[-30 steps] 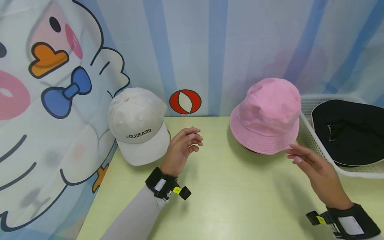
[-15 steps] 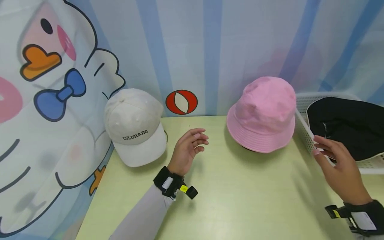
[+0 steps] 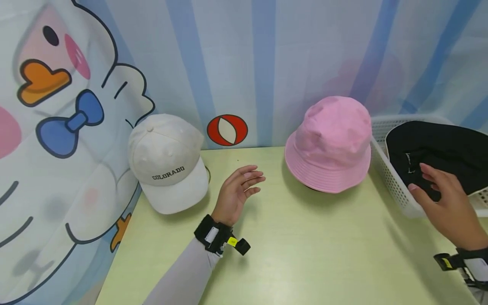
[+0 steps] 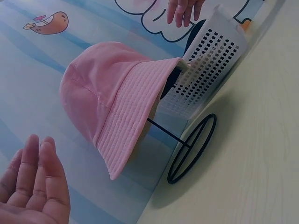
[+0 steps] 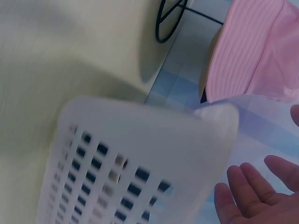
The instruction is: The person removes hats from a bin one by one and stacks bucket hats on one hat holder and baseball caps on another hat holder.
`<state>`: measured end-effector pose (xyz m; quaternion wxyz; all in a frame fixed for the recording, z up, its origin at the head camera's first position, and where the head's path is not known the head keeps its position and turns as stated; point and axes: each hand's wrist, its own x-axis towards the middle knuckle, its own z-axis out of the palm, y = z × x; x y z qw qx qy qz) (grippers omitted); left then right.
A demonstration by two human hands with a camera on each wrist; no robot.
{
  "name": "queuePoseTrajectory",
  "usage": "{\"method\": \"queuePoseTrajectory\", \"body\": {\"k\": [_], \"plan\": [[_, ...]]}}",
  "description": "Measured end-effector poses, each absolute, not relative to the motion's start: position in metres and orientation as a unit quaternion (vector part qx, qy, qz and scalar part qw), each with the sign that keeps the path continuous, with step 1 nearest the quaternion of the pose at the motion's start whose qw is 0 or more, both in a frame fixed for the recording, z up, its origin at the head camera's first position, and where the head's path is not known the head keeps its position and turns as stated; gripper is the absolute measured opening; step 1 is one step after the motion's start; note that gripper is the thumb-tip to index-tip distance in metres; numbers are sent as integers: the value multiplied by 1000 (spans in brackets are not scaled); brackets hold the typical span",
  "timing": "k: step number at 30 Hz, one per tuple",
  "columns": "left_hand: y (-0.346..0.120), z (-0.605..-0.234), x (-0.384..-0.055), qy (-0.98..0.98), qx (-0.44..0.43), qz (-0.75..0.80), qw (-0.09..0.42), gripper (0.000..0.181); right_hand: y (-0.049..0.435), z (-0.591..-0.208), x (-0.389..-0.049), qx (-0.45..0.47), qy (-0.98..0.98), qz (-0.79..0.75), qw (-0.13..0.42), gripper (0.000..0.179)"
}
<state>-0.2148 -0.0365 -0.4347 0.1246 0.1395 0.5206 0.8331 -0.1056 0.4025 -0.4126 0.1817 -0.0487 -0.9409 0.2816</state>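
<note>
A pink bucket hat [image 3: 329, 144] sits on a black wire hat stand [image 4: 191, 149], whose oval base shows in the left wrist view. To its left is a white baseball cap [image 3: 167, 161] lettered COLORADO; what holds it up is mostly hidden. My left hand [image 3: 238, 192] hovers between the two, nearest the cap, fingers loosely bent and holding nothing. Over the near left edge of the white basket, my right hand [image 3: 450, 207] is held with relaxed fingers, in front of a black hat-like fabric item [image 3: 438, 148] lying in the basket. Contact with it cannot be made out.
The white perforated plastic basket [image 3: 396, 190] stands at the right end of the pale yellow table [image 3: 305, 254]. Behind the table hangs a blue striped cloth [image 3: 232, 63] printed with a cartoon duck. Each wrist wears a black strap with a small camera.
My right hand has moved right, from beside the pink hat's brim to over the basket. The left hand has shifted slightly right of the cap. The head view has turned a little rightward.
</note>
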Motion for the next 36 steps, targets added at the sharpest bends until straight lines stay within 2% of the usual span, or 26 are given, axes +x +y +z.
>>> {"method": "queuePoseTrajectory", "body": {"k": [5,13,18,25,32,36], "plan": [[-38,-438,-215,518,137,835,125,33,417,-412,-106,-66,-956,238,159,70],[-40,-438,-216,515,139,837,123,31,442,-417,-108,-60,-964,194,173,67],[-40,-437,-217,518,136,835,124,30,456,-423,-110,-50,-972,167,156,69],[-41,-436,-217,518,135,836,126,29,472,-425,-119,-46,-987,135,73,71],[-41,-437,-217,510,131,841,127,34,488,-417,-139,-30,-988,124,-91,87],[-40,-438,-218,508,132,842,128,37,495,-418,-144,-36,-982,126,-134,91]]}}
